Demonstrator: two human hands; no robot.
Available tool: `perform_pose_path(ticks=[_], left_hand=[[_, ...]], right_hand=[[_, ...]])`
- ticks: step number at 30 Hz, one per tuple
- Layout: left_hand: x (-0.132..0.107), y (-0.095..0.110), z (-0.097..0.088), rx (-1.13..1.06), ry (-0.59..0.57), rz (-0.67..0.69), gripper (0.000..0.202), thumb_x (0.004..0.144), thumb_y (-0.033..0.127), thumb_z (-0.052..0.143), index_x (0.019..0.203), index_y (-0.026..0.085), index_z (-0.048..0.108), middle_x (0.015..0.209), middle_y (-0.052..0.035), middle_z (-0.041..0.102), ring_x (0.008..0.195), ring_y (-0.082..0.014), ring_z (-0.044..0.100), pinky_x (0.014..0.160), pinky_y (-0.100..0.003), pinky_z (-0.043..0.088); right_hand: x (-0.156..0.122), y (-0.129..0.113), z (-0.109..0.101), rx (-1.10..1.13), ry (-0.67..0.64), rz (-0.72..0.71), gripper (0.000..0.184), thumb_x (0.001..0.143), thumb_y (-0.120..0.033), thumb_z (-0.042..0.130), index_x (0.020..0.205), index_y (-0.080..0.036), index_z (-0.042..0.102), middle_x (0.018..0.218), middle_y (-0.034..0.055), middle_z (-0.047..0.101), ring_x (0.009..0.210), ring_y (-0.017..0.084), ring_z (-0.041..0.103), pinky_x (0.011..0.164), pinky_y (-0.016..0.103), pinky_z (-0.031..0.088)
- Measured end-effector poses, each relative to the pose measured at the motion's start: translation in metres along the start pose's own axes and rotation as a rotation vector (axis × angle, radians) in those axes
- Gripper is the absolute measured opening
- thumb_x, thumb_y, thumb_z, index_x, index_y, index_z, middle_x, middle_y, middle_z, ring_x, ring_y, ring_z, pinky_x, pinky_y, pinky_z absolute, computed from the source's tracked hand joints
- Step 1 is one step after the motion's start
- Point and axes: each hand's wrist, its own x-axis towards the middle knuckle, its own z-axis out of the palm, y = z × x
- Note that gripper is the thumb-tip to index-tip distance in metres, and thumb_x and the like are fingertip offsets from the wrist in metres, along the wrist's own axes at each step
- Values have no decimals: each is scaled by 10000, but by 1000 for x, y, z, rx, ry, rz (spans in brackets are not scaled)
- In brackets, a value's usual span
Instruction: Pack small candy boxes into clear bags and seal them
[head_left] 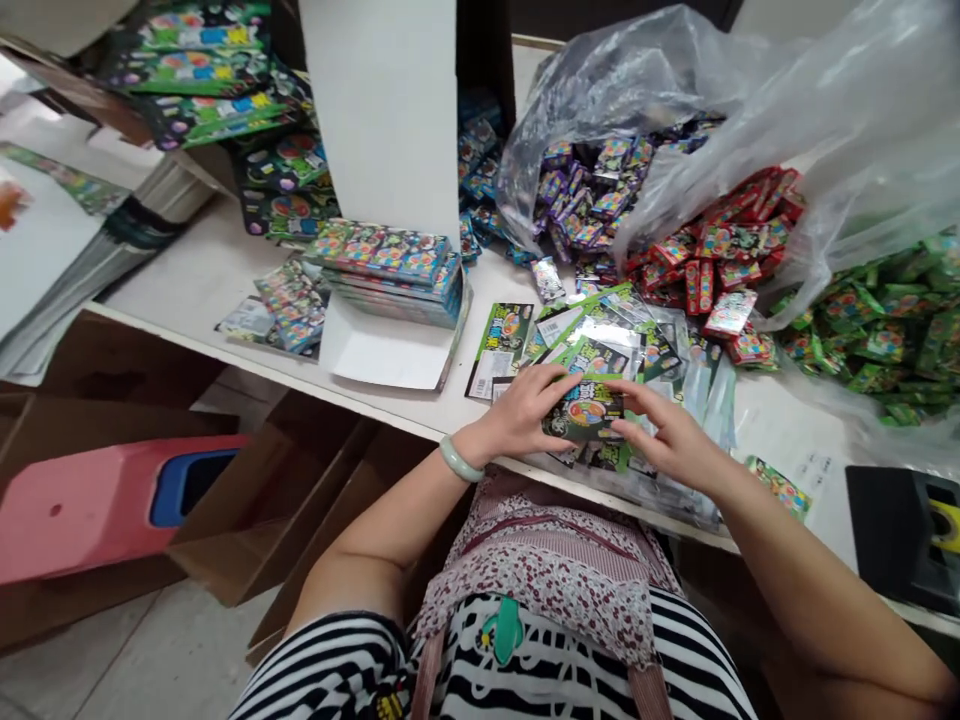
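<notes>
At the table's front edge, my left hand (pixel 525 408) and my right hand (pixel 666 436) grip opposite sides of a black and green printed card (pixel 586 410). Its face carries a round colourful picture. My left fingers curl over its upper left edge, while my right thumb and fingers pinch its right side. Under and behind it lies a loose spread of similar printed cards (pixel 504 340) and clear plastic bags (pixel 694 395). Part of this pile is hidden by my hands. A pale bangle (pixel 460 460) circles my left wrist.
Behind stand plastic bags of purple packets (pixel 592 200), red packets (pixel 720 240) and green packets (pixel 885 320). An open white box (pixel 390 350) holding stacked colourful packs (pixel 382 255) is to the left. Cardboard boxes (pixel 247 520) and a pink stool (pixel 82 500) are below. A black object (pixel 892 530) lies right.
</notes>
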Motion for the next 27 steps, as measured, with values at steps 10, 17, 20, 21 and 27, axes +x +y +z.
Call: perform_pose_path(ticks=[10,17,20,21,27], left_hand=[[-6,2,-27,41,158,-41,977,820,656,650,1573,200,226,1322,-188,533,1205,-342,547,988,-512,494],[-19,-7,-31,70,182,-110,964,813,635,677,1557,174,272,1305,-190,540,1187,-335,557,987,-504,501],[-22,-11,-32,71,194,-116,978,807,640,681,1565,191,255,1313,-185,531,1200,-339,552,1004,-520,498],[-22,-12,-32,69,197,-125,982,806,638,684,1569,203,245,1319,-182,526,1208,-341,549,1013,-526,494],[-28,-17,-33,102,200,-146,979,802,617,709,1569,209,257,1325,-182,511,1217,-341,540,1024,-526,499]], right_hand=[[218,37,31,-557,46,278,365,908,-355,622,1179,-111,634,1121,186,736,1083,309,680,925,404,507],[270,39,60,-627,66,433,511,814,-330,679,1221,-60,529,1161,259,689,1086,358,668,924,432,507],[257,46,36,-216,211,440,383,818,-314,586,1152,-129,552,1110,183,712,1041,309,679,909,433,529],[248,47,27,1,235,427,361,816,-337,555,1131,-161,550,1081,144,719,1001,280,688,878,422,547],[156,36,-9,869,131,312,433,701,-416,672,1091,-256,573,1006,22,723,847,178,685,743,330,580]])
